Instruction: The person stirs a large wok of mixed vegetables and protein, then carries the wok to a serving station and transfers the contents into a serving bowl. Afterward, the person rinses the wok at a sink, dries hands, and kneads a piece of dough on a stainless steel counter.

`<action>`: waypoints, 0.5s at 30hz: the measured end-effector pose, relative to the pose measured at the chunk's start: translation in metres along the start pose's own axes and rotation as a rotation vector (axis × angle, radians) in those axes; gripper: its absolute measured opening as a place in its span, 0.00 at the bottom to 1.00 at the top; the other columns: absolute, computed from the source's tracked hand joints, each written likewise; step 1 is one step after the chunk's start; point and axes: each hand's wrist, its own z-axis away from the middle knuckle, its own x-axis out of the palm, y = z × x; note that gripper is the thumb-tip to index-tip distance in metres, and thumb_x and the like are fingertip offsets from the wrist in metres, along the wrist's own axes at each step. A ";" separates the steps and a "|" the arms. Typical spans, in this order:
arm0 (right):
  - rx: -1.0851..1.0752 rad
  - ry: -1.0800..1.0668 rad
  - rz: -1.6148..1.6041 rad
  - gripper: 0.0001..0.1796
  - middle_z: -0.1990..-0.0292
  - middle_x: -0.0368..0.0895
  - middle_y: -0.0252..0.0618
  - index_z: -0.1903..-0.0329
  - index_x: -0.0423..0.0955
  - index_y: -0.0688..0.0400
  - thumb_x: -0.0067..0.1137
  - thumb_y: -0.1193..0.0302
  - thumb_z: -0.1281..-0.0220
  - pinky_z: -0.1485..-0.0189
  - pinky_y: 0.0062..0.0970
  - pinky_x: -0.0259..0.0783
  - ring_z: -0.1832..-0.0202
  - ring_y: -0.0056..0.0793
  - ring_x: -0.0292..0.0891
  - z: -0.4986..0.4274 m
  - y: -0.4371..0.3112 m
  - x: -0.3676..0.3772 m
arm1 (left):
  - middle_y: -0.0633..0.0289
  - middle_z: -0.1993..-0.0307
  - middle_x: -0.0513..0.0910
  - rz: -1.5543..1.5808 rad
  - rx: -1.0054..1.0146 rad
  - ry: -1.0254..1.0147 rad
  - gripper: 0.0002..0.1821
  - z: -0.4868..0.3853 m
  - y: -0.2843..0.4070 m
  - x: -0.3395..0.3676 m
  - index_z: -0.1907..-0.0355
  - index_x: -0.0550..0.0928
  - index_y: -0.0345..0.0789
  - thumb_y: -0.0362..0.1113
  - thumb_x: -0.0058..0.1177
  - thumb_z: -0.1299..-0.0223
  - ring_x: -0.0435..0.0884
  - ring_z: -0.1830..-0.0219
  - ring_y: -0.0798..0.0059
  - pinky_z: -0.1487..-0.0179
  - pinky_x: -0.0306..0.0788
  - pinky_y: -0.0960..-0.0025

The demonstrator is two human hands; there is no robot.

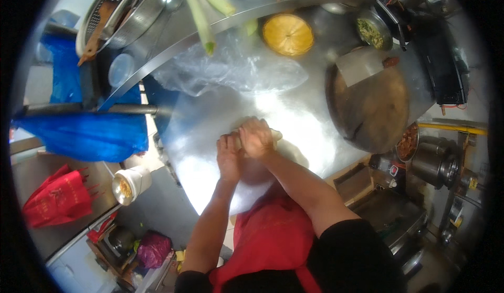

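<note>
My right hand [256, 138] presses down on a pale roll of what looks like dough [278, 135], its fingers curled over the top. Close against it, my left hand [230, 156] grips the roll's left part. Most of the roll is hidden under both hands; only its right end sticks out clearly. It rests on a shiny stainless steel table [197, 131], which glares brightly around my hands. Beyond them lies a crumpled clear plastic sheet [236, 70]. A round yellow basket-like dish [288, 35] stands behind the sheet.
On the right, a cleaver [358, 67] lies across a round wooden chopping board [366, 112]. A metal bowl of chopped greens [372, 33] stands behind it. Green-white stalks [197, 13] overhang the raised shelf edge [173, 43]. A white bucket [141, 180] is at left.
</note>
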 end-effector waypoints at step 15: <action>-0.230 0.258 -0.107 0.16 0.56 0.85 0.52 0.59 0.82 0.61 0.58 0.60 0.33 0.47 0.49 0.72 0.47 0.51 0.79 0.035 -0.042 -0.044 | 0.47 0.45 0.74 0.405 -0.052 0.194 0.30 0.093 -0.011 -0.016 0.39 0.76 0.34 0.28 0.68 0.46 0.75 0.40 0.46 0.39 0.74 0.57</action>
